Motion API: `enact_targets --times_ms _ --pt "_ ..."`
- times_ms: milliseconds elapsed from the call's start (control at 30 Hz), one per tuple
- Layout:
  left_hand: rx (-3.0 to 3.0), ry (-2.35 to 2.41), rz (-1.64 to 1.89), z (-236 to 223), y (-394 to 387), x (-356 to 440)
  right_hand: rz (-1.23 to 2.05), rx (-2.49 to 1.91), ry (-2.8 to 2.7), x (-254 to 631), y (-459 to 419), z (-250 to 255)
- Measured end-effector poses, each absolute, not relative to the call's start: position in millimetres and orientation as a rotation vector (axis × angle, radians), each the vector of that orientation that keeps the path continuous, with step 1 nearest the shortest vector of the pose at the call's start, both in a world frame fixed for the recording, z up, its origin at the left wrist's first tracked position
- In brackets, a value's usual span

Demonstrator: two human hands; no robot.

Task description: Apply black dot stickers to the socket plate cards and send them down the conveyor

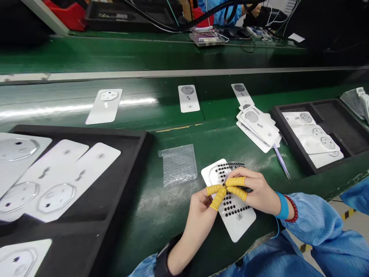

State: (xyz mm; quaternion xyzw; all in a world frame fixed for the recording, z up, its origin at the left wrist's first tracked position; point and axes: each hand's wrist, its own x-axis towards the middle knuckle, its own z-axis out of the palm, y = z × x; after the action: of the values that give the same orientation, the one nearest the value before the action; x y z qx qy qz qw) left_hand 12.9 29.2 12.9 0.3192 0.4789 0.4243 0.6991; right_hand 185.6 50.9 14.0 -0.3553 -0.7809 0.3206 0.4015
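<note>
Both hands wear yellow finger covers and meet over a white panel (238, 225) lying at a slant near the bench edge. A clear sheet of small black round pads (236, 210), set in rows, is above the panel. The thumb and forefinger of my left hand (203, 207) are closed on the sheet at its middle. My right hand (253, 188) pinches the sheet at the same spot, its fingertips touching those of the left. A short dark thing shows under the right fingers; its kind is unclear. What lies between the fingertips is hidden.
Bubble wrap (179, 164) lies left of the panel. Right of it are stacked white panels (258, 125) and lilac tweezers (281, 160). Black trays (127, 184) with panels flank both sides. Single panels (188, 98) lie farther back. Another person's blue sleeve (220, 9) shows beyond.
</note>
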Motion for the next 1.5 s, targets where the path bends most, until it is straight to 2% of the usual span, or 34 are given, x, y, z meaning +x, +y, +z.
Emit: enact_targets --times_ms 300,533,733,900,1000,1167,1300,1500 --pt "0.811 1.217 0.927 -7.5 31.9 2.0 0.669 -0.948 -2.193 182.6 50.2 1.9" --pt "0.928 1.175 0.884 -13.8 34.3 -0.8 0.885 -1.012 -2.048 179.3 51.5 -2.3" --pt "0.906 1.145 0.865 -9.3 35.1 6.6 0.900 -0.951 -2.135 180.0 52.3 -3.9" --pt "0.914 1.162 0.950 -16.3 38.1 6.3 0.793 -0.885 -2.316 184.6 55.5 -2.9" --pt "0.898 1.273 1.010 -13.7 42.4 -2.3 0.904 -0.929 -2.370 199.7 58.7 -1.9" --pt "1.042 1.363 1.316 3.7 39.6 -9.1 1.064 -1.087 -2.214 225.2 65.6 9.2" --pt "1.262 1.222 1.215 7.6 23.5 0.2 0.908 -1.044 -1.883 210.7 64.6 30.3" --pt "1.466 1.106 1.039 7.8 6.7 8.6 0.721 -0.966 -1.925 172.8 56.9 38.8"
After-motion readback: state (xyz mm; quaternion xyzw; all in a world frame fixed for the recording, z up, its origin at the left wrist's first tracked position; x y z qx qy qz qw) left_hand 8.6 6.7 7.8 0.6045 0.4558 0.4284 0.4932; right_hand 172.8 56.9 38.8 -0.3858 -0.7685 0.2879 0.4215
